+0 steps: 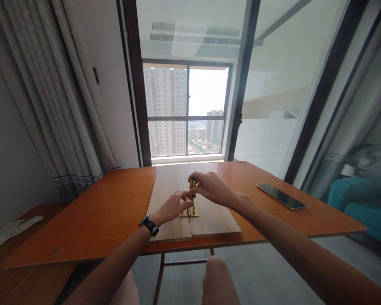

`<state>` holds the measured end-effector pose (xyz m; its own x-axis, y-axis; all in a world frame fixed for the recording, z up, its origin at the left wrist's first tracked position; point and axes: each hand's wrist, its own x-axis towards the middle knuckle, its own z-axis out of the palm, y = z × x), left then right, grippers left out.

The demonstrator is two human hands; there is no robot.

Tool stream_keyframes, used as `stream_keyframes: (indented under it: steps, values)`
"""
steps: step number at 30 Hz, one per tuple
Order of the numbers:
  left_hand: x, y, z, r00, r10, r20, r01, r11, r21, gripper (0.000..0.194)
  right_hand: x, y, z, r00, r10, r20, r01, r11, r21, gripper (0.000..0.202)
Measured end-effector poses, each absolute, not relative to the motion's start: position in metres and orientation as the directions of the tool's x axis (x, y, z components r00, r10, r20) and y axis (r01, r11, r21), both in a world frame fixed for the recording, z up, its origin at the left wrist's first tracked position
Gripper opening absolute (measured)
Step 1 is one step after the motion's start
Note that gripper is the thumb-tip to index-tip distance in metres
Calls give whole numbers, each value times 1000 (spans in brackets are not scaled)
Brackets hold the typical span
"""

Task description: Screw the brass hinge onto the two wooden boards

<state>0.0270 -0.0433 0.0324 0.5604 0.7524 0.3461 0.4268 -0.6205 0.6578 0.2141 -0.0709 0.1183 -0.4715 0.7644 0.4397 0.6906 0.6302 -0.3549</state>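
Hinge (189, 213) across 2 boards (216, 221) on table (114, 212), screwdriver (193, 183) above hinge, phone (281, 196) at right

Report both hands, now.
Left hand: fingertips beside the screwdriver, above the gold-coloured hinge; grip cannot be told.
Right hand: closed, holding the screwdriver by its handle.

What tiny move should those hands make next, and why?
Probably a small turn of the yellow-and-black screwdriver: the right hand grips it upright over the gold-coloured metal piece on the boards, with the left hand close beside its shaft.
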Motion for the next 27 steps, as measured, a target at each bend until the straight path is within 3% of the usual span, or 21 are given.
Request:
stream_keyframes:
  steps: [4,8,14,18,23,27]
  values:
    - [-6,-48,22,533,763,365,529,-637,561,40,230,-90,124,-459,661,594,560,734,-385,11]
    - [-49,-45,7,353,883,311,747,-466,474,41,268,-102,121,-374,592,714,668,706,-236,15]
    - [-76,-39,-5,230,952,201,874,-293,388,53,342,-82,51,-470,726,502,824,564,-45,32]
    - [-70,-31,-9,161,972,173,890,-219,401,59,379,-69,12,-420,804,420,853,508,-118,36]
    - [-68,-23,-18,148,981,126,866,-190,463,58,396,-73,-1,-434,845,311,848,500,-174,29]
    - [-66,-22,-25,115,985,127,825,-166,540,56,368,-88,-7,-316,874,369,884,413,-220,41]
